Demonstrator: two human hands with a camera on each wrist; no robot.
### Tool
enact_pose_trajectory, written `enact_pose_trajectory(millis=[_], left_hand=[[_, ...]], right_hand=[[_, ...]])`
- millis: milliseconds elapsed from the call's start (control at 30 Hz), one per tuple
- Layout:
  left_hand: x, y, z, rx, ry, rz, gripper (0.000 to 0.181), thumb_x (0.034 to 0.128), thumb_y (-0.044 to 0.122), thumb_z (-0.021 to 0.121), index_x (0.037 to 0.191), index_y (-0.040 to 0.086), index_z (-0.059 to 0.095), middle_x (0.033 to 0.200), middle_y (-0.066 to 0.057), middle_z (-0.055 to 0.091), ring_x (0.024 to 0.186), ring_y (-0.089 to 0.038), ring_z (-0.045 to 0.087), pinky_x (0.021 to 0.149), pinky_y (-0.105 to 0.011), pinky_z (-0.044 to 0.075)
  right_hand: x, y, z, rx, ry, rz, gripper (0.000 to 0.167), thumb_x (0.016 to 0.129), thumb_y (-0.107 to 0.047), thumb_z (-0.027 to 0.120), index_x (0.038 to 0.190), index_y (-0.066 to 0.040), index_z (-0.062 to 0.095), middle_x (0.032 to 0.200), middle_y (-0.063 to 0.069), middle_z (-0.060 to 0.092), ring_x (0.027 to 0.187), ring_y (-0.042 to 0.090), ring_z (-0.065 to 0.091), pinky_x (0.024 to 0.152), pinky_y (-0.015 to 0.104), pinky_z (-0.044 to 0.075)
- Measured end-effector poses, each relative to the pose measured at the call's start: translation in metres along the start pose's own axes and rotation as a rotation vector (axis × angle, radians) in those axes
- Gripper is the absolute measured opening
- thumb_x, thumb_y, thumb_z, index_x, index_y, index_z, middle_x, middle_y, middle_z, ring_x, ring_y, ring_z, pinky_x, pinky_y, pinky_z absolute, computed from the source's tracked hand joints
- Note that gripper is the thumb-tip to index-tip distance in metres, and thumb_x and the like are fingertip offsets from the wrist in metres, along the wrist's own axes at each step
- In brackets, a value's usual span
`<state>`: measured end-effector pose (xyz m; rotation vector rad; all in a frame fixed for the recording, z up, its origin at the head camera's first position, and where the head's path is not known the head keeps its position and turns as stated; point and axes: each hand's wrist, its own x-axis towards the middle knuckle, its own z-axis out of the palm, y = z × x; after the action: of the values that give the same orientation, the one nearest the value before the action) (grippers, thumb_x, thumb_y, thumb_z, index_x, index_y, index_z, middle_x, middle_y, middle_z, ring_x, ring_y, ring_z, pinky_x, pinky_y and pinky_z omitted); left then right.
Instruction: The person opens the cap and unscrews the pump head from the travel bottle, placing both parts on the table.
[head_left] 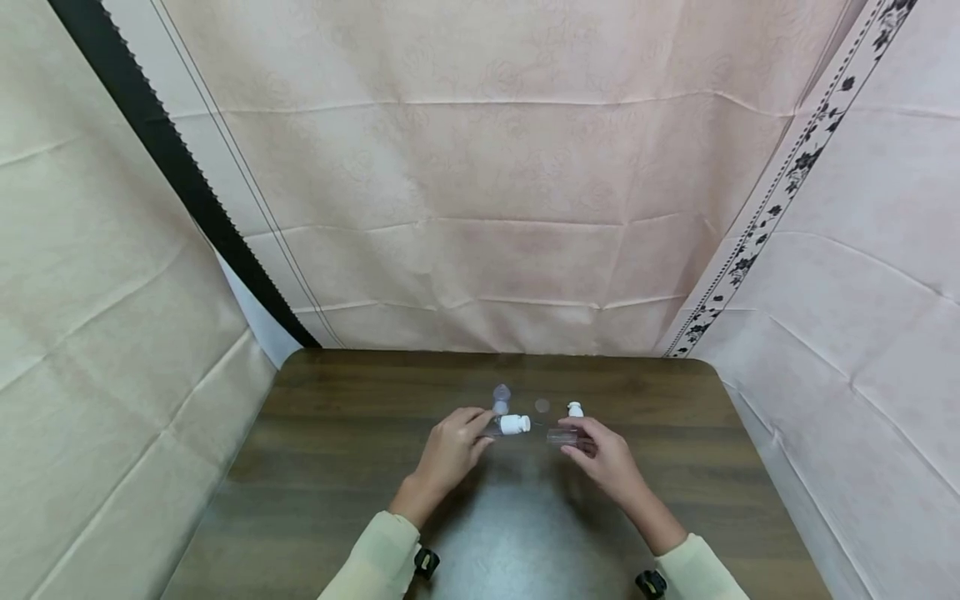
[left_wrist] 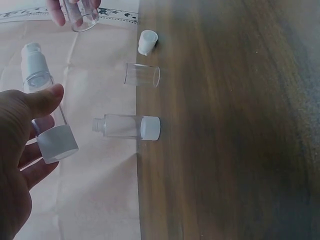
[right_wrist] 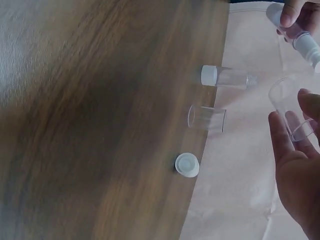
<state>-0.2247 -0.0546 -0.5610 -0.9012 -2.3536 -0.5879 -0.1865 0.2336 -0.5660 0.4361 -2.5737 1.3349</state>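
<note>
My left hand (head_left: 448, 448) grips a small clear bottle (left_wrist: 59, 116) with a white base and a white pump top (left_wrist: 35, 61), tilted so that the top points toward the other hand. Between the fingers and thumb of my right hand (head_left: 606, 460) is a clear tube-shaped cap (right_wrist: 286, 102), held apart from the pump top. A second clear bottle (left_wrist: 122, 126) with a white base and a bare threaded neck stands on the table. Beside it are another clear cap (right_wrist: 207, 119) and a loose white pump head (right_wrist: 187, 165).
A dark wooden table (head_left: 337, 467) carries these pieces near its middle, in front of both hands. Pale cloth (head_left: 487, 183) hangs behind the table and along both sides. Black bands (head_left: 427, 562) circle both wrists over light sleeves.
</note>
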Motion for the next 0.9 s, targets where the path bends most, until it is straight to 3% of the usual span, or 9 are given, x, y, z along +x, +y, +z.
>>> enact_pose_trajectory(millis=[200,333,467,633,900], left_hand=[[-0.001,-0.003,0.001,-0.007,0.056,0.011,0.048,0.0730,0.016,0.094,0.117,0.008,0.076,0.104,-0.007,0.075,0.094,-0.020,0.071,0.079,-0.034,0.062],[-0.001,-0.003,0.001,-0.016,0.066,0.002,0.048,0.0722,0.015,0.095,0.116,0.007,0.077,0.104,-0.007,0.074,0.093,-0.020,0.071,0.079,-0.033,0.061],[-0.001,-0.003,0.001,-0.042,0.065,-0.015,0.047,0.0739,0.015,0.094,0.117,0.007,0.076,0.104,-0.007,0.074,0.094,-0.020,0.072,0.079,-0.033,0.062],[-0.003,-0.006,0.003,-0.069,0.064,-0.039,0.045,0.0768,0.016,0.092,0.118,0.006,0.076,0.105,-0.008,0.074,0.094,-0.020,0.072,0.078,-0.031,0.062],[-0.008,-0.010,0.008,-0.116,0.077,-0.074,0.045,0.0768,0.016,0.092,0.118,0.005,0.077,0.105,-0.008,0.074,0.092,-0.020,0.073,0.076,-0.031,0.062]], right_hand=[[0.004,0.002,0.002,-0.187,0.015,-0.120,0.039,0.081,0.000,0.085,0.116,-0.007,0.069,0.109,0.006,0.072,0.093,0.020,0.073,0.078,0.032,0.062],[0.010,0.003,0.007,-0.301,0.001,-0.213,0.038,0.079,0.000,0.087,0.112,-0.006,0.070,0.109,0.007,0.071,0.095,0.020,0.072,0.078,0.034,0.062],[0.016,0.006,0.015,-0.364,-0.029,-0.256,0.037,0.078,0.001,0.088,0.111,-0.006,0.071,0.111,0.008,0.070,0.096,0.022,0.070,0.079,0.038,0.061],[0.022,0.010,0.027,-0.409,-0.107,-0.210,0.037,0.081,0.002,0.085,0.114,-0.006,0.071,0.111,0.009,0.070,0.099,0.024,0.070,0.084,0.042,0.060],[0.028,0.015,0.043,-0.402,-0.229,-0.023,0.043,0.086,-0.003,0.083,0.123,-0.003,0.062,0.112,0.011,0.070,0.100,0.025,0.068,0.085,0.044,0.059]])
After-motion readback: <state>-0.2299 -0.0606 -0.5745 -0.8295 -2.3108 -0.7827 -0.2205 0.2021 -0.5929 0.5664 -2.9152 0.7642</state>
